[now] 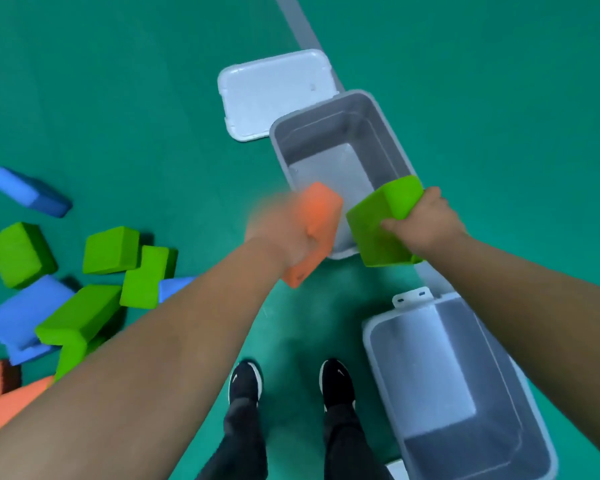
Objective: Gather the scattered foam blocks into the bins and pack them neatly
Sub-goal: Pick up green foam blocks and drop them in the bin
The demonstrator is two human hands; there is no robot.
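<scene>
My left hand point(281, 237), blurred by motion, grips an orange foam block point(321, 216) at the near left corner of the far grey bin point(329, 116). My right hand point(426, 220) holds a green foam block point(378, 230) over that bin's near right corner. The far bin shows only its bare bottom. A second grey bin point(374, 344) stands nearer, at the lower right, with nothing visible inside. Several green blocks point(111, 251), blue blocks point(28, 192) and orange blocks point(0, 400) lie scattered on the green floor at the left.
A white lid point(274, 91) lies flat on the floor behind the far bin. A grey line point(298, 26) runs across the floor at the top. My two black shoes point(245, 381) stand between the block pile and the near bin.
</scene>
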